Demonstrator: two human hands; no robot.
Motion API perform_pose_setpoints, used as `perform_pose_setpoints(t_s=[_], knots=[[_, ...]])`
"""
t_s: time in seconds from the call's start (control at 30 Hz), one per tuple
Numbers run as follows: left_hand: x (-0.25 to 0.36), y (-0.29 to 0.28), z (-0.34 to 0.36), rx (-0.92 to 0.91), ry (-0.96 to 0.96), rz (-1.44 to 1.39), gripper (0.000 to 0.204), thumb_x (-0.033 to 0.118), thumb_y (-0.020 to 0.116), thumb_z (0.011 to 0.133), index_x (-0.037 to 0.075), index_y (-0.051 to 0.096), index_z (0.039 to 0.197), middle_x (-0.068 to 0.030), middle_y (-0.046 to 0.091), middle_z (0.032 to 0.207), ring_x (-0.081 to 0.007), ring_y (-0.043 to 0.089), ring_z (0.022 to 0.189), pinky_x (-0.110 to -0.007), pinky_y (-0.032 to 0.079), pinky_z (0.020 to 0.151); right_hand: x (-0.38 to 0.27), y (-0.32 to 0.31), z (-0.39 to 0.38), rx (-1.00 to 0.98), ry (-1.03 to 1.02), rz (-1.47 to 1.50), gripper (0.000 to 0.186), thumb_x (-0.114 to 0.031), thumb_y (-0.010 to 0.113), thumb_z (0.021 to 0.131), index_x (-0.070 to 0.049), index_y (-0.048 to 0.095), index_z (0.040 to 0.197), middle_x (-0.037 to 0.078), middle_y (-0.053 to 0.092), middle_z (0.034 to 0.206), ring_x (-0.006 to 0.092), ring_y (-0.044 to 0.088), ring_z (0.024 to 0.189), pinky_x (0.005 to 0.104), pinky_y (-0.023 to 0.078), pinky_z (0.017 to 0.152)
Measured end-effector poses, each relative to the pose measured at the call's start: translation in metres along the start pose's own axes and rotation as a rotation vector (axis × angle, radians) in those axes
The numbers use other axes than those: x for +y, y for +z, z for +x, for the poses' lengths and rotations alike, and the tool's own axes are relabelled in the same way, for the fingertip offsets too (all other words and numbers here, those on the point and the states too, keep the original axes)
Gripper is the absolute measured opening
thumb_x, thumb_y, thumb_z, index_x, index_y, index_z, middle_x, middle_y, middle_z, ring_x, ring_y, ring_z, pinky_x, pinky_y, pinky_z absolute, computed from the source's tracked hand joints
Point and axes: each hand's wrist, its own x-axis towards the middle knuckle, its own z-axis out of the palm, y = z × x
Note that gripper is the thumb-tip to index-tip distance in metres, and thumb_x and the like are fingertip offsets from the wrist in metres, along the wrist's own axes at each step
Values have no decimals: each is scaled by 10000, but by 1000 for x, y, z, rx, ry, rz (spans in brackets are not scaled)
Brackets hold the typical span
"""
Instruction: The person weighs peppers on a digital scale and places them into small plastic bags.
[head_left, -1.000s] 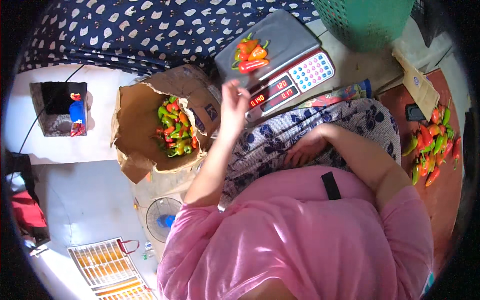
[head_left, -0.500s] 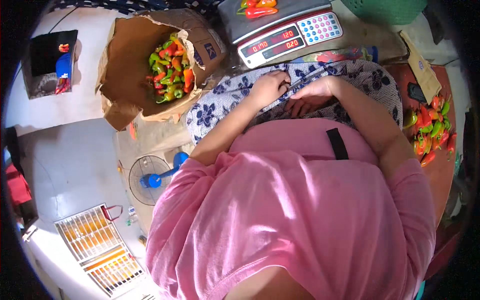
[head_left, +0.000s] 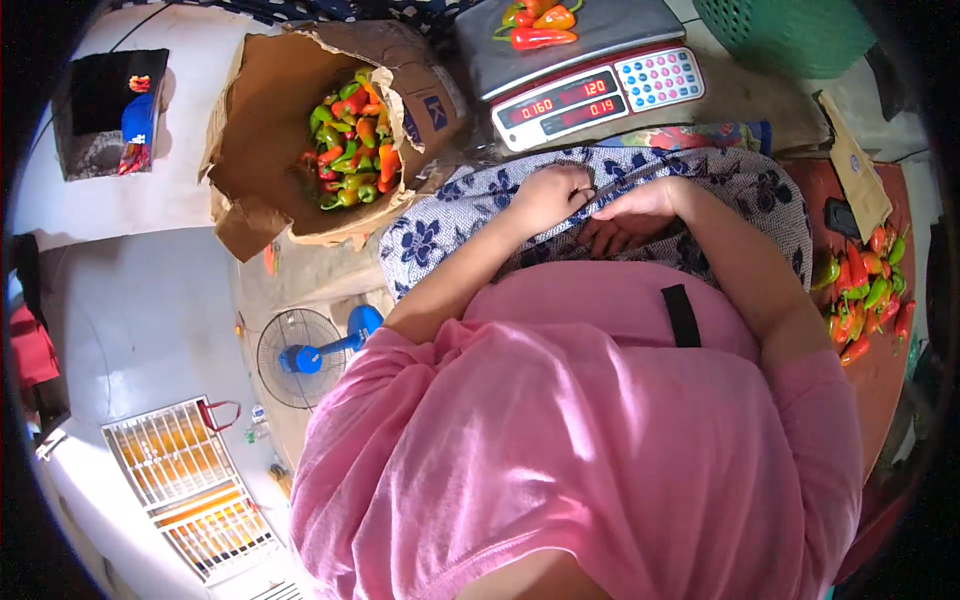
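Observation:
A white cloth with dark blue flowers lies across my lap. My left hand rests on it with curled fingers, closed on the cloth's folded edge. Close beside it, my right hand grips the same edge, thumb above and fingers underneath, partly in shadow. Just beyond the hands stands a digital scale with a lit red display. Several red, orange and green peppers sit on its grey plate, and neither hand touches them.
At left, an open cardboard box lies with many peppers inside. More peppers are heaped on a reddish surface at right, near a black phone-like object. A green basket stands far right; a blue fan is at lower left.
The whole scene has shifted slightly down in view, showing more of the scale's plate. The figures on its display have changed a little. Both hands keep hold of the cloth.

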Motion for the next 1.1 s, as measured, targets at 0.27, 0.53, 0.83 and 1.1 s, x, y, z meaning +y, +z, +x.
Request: perform_pose_setpoints(t_s=[0.27,0.53,0.83,1.1], knots=[[-20,-39,-2,209,-405,310,198,234,538,883,96,653,968,-184,644,897,-361,631,837,-466,495,742,-4,-2,-2,-20,10,29,696,-570,421,912,-101,337,1420,117,497,1323,262,445,1217,421,300,1012],[-93,-35,-6,-164,-737,509,329,279,611,789,53,670,1019,-247,633,1020,-372,617,974,-432,493,870,-3,1,-2,0,2,45,679,-543,427,925,-88,334,1420,120,506,1309,264,456,1206,427,297,1029],[-44,-57,-8,275,-489,240,130,123,622,780,74,702,870,-140,677,826,-258,662,771,-358,516,696,-7,9,-7,107,26,-28,616,-509,419,944,-81,392,1386,120,548,1269,236,503,1158,408,359,978],[5,-78,-22,311,-479,-206,131,117,619,876,-3,632,924,-19,630,763,-66,546,692,-235,442,649,-51,46,-46,506,-202,-444,456,-454,472,940,-26,630,944,68,646,807,144,634,761,269,477,566]])
